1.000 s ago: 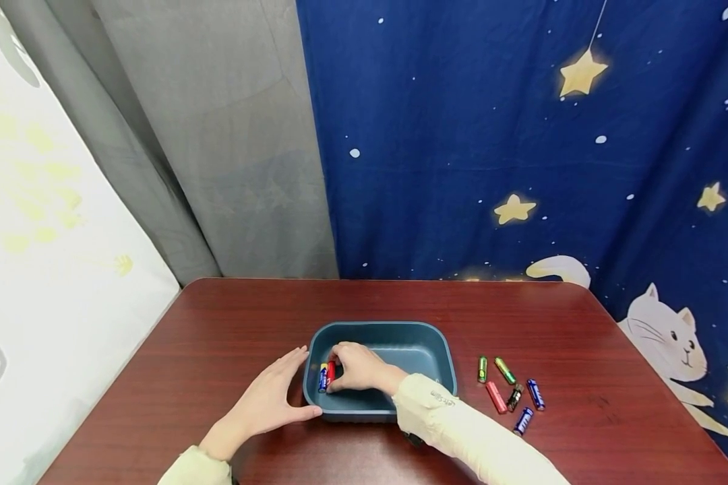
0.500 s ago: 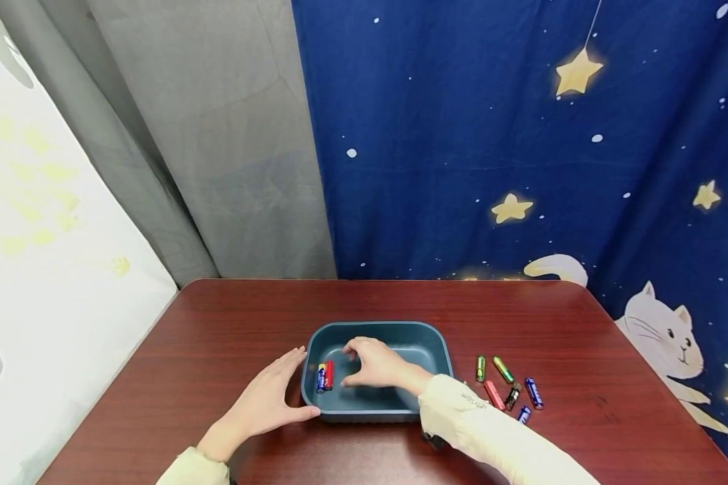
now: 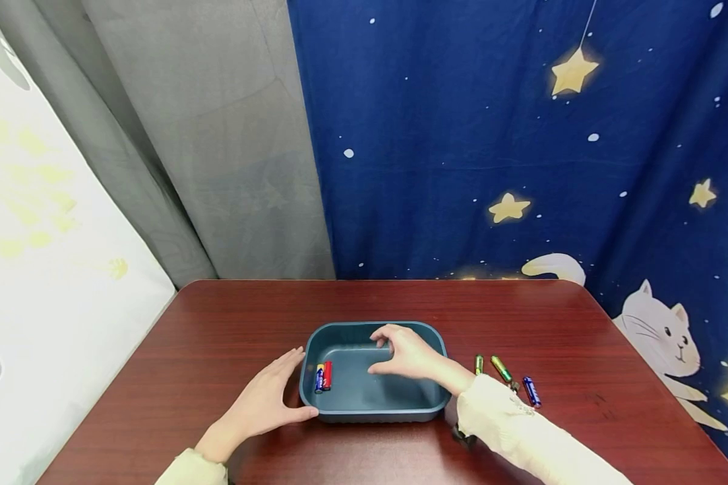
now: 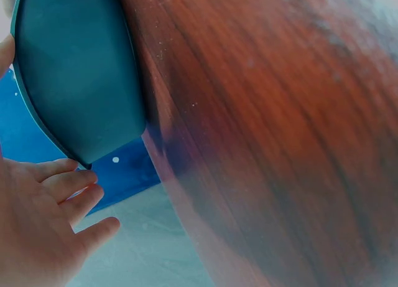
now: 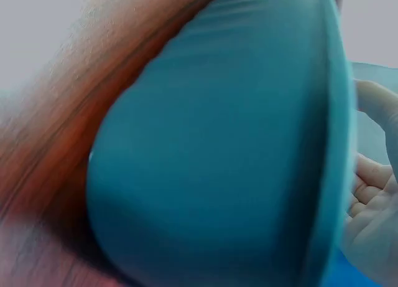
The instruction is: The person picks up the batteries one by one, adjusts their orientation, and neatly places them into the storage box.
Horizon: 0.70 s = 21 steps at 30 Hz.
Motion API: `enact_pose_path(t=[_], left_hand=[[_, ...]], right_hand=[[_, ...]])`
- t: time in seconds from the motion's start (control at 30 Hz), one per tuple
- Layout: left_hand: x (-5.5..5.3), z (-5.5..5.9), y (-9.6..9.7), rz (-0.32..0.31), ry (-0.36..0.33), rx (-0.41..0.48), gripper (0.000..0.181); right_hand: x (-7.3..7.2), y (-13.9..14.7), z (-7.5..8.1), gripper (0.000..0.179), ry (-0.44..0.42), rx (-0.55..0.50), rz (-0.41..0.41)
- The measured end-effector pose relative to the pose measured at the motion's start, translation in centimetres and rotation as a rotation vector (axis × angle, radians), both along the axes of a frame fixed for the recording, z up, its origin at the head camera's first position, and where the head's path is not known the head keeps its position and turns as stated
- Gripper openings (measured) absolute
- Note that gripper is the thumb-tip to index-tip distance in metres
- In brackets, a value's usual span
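Note:
A dark teal plastic bin [image 3: 370, 396] stands on the table. Two batteries lie side by side at its left end, a blue one [image 3: 319, 378] and a red one [image 3: 327, 375]. My left hand [image 3: 263, 397] rests against the bin's left side, fingers at the rim and thumb at the front corner. Its extended fingers also show beside the bin wall [image 4: 81, 69] in the left wrist view. Over the bin's right half is my right hand [image 3: 409, 353], thumb and fingers apart, holding nothing. The right wrist view has that hand [image 5: 373, 218] beyond the bin's rim.
Right of the bin, several loose batteries lie on the reddish-brown table [image 3: 243, 323]: a green one [image 3: 478, 364], a green-and-gold one [image 3: 501, 368], a blue one [image 3: 531, 391]. My right sleeve [image 3: 509, 417] covers part of this group. Curtains [image 3: 431, 168] hang behind the table.
My right hand has come off the red battery, leaving it beside the blue one, and has moved right across the bin. Its sleeve now covers more loose batteries. The left hand stays at the rim.

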<state>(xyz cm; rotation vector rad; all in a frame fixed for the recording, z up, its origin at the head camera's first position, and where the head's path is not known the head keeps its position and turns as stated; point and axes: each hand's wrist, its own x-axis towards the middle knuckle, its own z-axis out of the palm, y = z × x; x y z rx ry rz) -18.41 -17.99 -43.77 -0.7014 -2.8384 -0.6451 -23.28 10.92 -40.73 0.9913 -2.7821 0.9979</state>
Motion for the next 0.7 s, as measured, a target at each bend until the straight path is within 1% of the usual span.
enact_pose_path(t=[0.1, 0.23, 0.33, 0.5, 0.7], left_hand=[[0.1, 0.0, 0.0, 0.001, -0.006, 0.003, 0.092], [0.1, 0.1, 0.0, -0.001, -0.013, 0.008, 0.092], [0.1, 0.1, 0.1, 0.001, -0.011, 0.010, 0.092], [0.2, 0.1, 0.1, 0.004, -0.006, 0.019, 0.092], [0.0, -0.1, 0.0, 0.002, -0.002, 0.008, 0.092]], right_hand=[[0.2, 1.2, 0.3, 0.049, 0.023, -0.036, -0.019], [0.7, 3.0, 0.3, 0.048, 0.040, -0.103, -0.035], [1.0, 4.7, 0.3, 0.047, 0.064, -0.133, -0.053], [1.9, 7.6, 0.0, 0.046, 0.116, -0.142, -0.119], [3.3, 10.9, -0.9, 0.044, 0.092, -0.122, -0.203]])
